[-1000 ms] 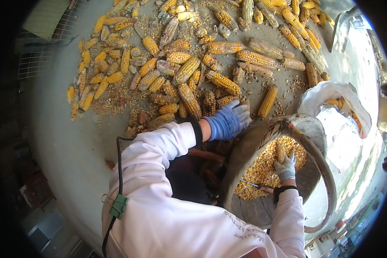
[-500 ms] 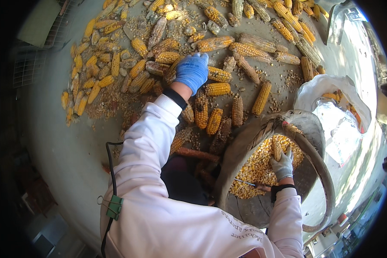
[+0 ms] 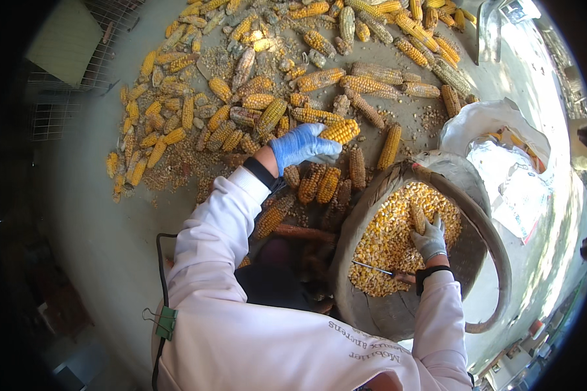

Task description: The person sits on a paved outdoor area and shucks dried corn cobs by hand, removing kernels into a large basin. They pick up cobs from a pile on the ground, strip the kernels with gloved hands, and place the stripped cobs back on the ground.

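Observation:
In its blue glove, my left hand point(image 3: 300, 148) grips a yellow corn cob point(image 3: 342, 131) over the near side of the spread cobs. My right hand point(image 3: 429, 240), in a pale grey glove, holds a paler corn cob point(image 3: 418, 218) inside a woven basket point(image 3: 353, 242). Loose corn kernels point(image 3: 379, 238) fill much of the basket below that hand. A thin metal rod with a brownish handle point(image 3: 403, 277) lies across the kernels, its handle end close to my right wrist. Whether my right hand touches it, I cannot tell.
Many corn cobs point(image 3: 261, 101) and scattered kernels cover the grey floor ahead. To the right of the basket stands a white sack point(image 3: 460, 133) with cobs inside. The basket's hooped handle point(image 3: 504, 277) arches at its right. Wire mesh point(image 3: 49, 117) is at far left.
My left hand has come back toward me and slightly right from the pile, and a yellow cob now shows in its grip. My right hand stays in the basket with its cob.

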A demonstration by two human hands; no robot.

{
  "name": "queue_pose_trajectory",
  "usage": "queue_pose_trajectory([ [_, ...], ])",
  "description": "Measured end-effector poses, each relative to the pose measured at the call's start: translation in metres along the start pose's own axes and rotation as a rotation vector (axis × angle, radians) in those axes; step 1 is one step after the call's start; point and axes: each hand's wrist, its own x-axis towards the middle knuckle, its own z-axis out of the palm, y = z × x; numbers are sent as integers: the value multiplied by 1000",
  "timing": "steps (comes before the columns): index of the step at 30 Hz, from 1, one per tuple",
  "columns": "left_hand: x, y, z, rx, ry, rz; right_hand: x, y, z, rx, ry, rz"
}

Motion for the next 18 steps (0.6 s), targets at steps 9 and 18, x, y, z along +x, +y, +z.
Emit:
queue_pose_trajectory([
  [9,-146,112,97,676,-55,335,-130,-26,-45,456,41,-178],
  [18,-238,159,275,1471,152,410,-291,-51,-115,1485,335,-583],
])
